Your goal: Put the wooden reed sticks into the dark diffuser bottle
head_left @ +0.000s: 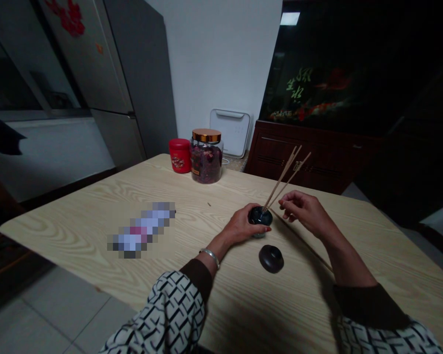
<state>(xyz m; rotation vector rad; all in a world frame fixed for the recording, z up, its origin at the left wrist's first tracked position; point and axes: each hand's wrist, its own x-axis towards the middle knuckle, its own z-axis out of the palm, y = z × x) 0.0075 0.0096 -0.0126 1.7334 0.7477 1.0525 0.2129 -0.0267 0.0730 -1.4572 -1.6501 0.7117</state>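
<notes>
My left hand (241, 223) is wrapped round a small dark glossy bottle (260, 215) standing on the table. Several thin reed sticks (282, 177) rise from its mouth, leaning to the right. Just right of the bottle is my right hand (302, 209), its fingers curled in a pinch beside the sticks. Whatever those fingers may hold is too small to make out. Another thin stick (306, 240) runs from near the bottle to below my right wrist. A dark round cap (271, 259) lies on the table in front of the bottle.
On the wood-grain table (96, 216) stand a red canister (180, 156) and a clear jar (205, 160) with a copper-coloured lid. A blurred-out item (145, 228) lies at the left. Behind are a white panel device (229, 132), a fridge (140, 64) and an aquarium (328, 73).
</notes>
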